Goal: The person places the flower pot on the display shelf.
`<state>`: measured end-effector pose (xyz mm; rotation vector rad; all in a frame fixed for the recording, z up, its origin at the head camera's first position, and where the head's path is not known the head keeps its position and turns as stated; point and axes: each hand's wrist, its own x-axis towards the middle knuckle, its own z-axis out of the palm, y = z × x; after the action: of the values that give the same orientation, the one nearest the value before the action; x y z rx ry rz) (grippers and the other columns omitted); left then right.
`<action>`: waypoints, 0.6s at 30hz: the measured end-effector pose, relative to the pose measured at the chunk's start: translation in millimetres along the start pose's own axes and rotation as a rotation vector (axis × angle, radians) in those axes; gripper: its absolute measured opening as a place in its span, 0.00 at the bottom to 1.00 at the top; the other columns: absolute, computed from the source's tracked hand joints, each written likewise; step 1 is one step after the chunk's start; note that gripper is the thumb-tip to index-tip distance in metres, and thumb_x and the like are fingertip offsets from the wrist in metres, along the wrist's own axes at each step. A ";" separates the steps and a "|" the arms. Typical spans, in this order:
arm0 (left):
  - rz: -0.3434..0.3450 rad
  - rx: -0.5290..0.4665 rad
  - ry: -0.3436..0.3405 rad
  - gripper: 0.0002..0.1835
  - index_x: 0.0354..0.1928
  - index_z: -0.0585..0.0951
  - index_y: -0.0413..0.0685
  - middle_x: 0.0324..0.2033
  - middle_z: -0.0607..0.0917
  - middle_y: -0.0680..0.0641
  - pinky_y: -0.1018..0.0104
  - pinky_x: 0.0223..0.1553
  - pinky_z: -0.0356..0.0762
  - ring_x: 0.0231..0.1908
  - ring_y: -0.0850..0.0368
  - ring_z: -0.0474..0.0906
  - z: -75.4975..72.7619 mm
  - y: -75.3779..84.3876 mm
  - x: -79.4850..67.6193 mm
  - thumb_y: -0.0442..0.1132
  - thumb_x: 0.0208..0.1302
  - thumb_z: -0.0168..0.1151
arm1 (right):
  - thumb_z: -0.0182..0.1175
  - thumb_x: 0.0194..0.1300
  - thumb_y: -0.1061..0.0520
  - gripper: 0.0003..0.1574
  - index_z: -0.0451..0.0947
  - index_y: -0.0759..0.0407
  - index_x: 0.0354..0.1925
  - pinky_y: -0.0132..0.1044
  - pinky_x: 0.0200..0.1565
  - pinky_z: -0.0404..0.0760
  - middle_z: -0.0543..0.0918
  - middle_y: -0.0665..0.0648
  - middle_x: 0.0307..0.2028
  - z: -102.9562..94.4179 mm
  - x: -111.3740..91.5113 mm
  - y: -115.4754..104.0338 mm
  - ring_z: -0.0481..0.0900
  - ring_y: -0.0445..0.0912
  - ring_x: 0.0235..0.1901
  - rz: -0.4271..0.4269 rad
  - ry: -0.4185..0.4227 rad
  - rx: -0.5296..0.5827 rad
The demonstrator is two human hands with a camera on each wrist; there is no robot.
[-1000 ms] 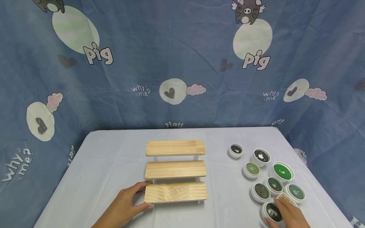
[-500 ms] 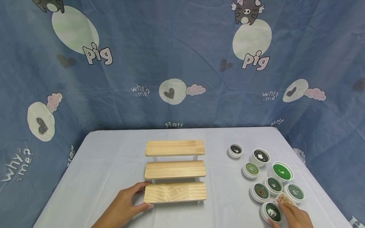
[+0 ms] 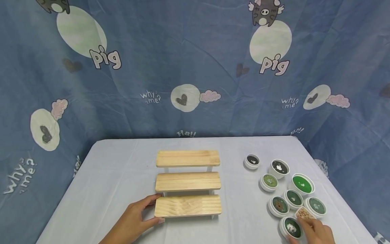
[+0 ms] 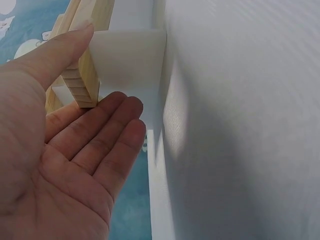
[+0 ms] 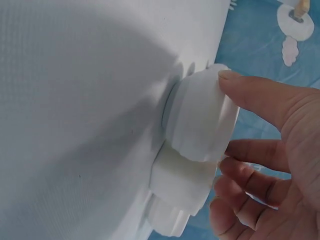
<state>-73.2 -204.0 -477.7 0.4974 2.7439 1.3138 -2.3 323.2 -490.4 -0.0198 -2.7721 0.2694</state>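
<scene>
A three-step wooden display stand [image 3: 188, 182] with white side supports stands mid-table. My left hand [image 3: 131, 220] grips the left end of its lowest step, thumb on the front edge and fingers behind; the left wrist view shows the thumb against the board end [image 4: 82, 82]. On the right, my right hand [image 3: 317, 231] holds a small white round pot [image 3: 283, 230] with a dark green, white-patched top by its right side. In the right wrist view the thumb lies on that pot's rim [image 5: 197, 117], with the index finger at the opposite edge. The pot stands on the table.
Several similar white pots with green or dark tops cluster beyond the right hand, among them a bright green one [image 3: 302, 184] and a small dark one [image 3: 252, 161]. A square beige-patterned piece [image 3: 303, 212] lies by the right fingertips. Blue printed cloth [image 3: 195, 67] hangs behind the white table [image 3: 122, 169].
My right hand has shifted slightly rightward along the near pot, its thumb moving from the front toward the right side. The left hand, stand and pots keep their places.
</scene>
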 end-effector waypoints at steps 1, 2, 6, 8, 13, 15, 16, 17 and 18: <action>-0.005 -0.002 -0.001 0.39 0.66 0.78 0.45 0.61 0.84 0.49 0.53 0.58 0.82 0.57 0.51 0.83 -0.2 0.2 0.2 0.58 0.59 0.78 | 0.85 0.45 0.41 0.40 0.86 0.70 0.44 0.52 0.37 0.78 0.78 0.59 0.40 1.0 -0.3 0.4 0.76 0.56 0.40 -0.007 0.003 -0.001; -0.010 -0.004 -0.002 0.39 0.67 0.78 0.46 0.61 0.84 0.49 0.52 0.58 0.82 0.58 0.51 0.83 -0.4 0.3 0.3 0.58 0.59 0.78 | 0.85 0.44 0.41 0.39 0.86 0.69 0.43 0.51 0.37 0.77 0.77 0.58 0.39 2.0 -0.2 1.2 0.75 0.56 0.39 -0.013 0.004 0.003; -0.002 0.006 0.003 0.39 0.67 0.77 0.46 0.62 0.84 0.49 0.53 0.58 0.82 0.58 0.52 0.83 -0.3 -0.4 0.1 0.59 0.59 0.77 | 0.85 0.46 0.41 0.40 0.85 0.70 0.44 0.53 0.39 0.78 0.75 0.59 0.39 2.9 1.5 3.1 0.76 0.56 0.39 -0.007 -0.054 0.009; 0.011 0.013 0.006 0.39 0.68 0.77 0.46 0.62 0.83 0.49 0.54 0.58 0.82 0.58 0.54 0.82 0.0 -0.8 -0.5 0.58 0.59 0.77 | 0.82 0.51 0.39 0.42 0.84 0.72 0.47 0.56 0.41 0.80 0.75 0.61 0.41 1.9 4.0 4.0 0.76 0.57 0.40 0.014 -0.129 0.016; 0.015 0.013 0.009 0.39 0.68 0.77 0.46 0.63 0.83 0.49 0.54 0.59 0.82 0.59 0.54 0.82 -0.2 -0.8 -1.1 0.58 0.60 0.77 | 0.80 0.55 0.38 0.45 0.81 0.76 0.50 0.60 0.45 0.81 0.76 0.65 0.43 -1.1 12.8 3.2 0.79 0.59 0.41 0.033 -0.241 0.044; 0.005 0.014 0.007 0.39 0.68 0.77 0.47 0.63 0.83 0.49 0.54 0.59 0.81 0.59 0.54 0.81 -0.5 -0.4 -0.9 0.58 0.59 0.77 | 0.81 0.53 0.39 0.44 0.81 0.76 0.49 0.60 0.45 0.82 0.77 0.65 0.43 -1.5 16.1 1.9 0.80 0.60 0.41 0.028 -0.252 0.053; 0.002 0.017 0.005 0.40 0.68 0.77 0.47 0.63 0.83 0.49 0.53 0.60 0.81 0.59 0.54 0.81 -0.5 -0.4 -0.9 0.59 0.59 0.77 | 0.81 0.54 0.39 0.45 0.80 0.76 0.50 0.61 0.45 0.83 0.78 0.65 0.44 -1.6 17.3 1.8 0.81 0.61 0.41 0.029 -0.272 0.053; -0.002 0.018 0.004 0.40 0.69 0.77 0.47 0.63 0.82 0.49 0.53 0.60 0.81 0.60 0.54 0.81 -0.6 -0.4 -0.8 0.59 0.59 0.77 | 0.81 0.54 0.39 0.46 0.79 0.76 0.50 0.61 0.45 0.83 0.78 0.65 0.44 -1.5 17.9 1.4 0.81 0.61 0.41 0.034 -0.284 0.054; -0.004 0.019 0.003 0.40 0.69 0.77 0.47 0.64 0.82 0.49 0.53 0.60 0.81 0.60 0.54 0.81 -0.6 -0.5 -0.9 0.59 0.59 0.77 | 0.80 0.54 0.38 0.46 0.79 0.76 0.50 0.61 0.46 0.84 0.79 0.65 0.44 -1.4 18.0 0.8 0.82 0.61 0.42 0.041 -0.300 0.054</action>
<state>-72.6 -205.0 -477.7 0.4919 2.7612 1.2896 -18.7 325.1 -483.0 -0.0251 -3.0630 0.3859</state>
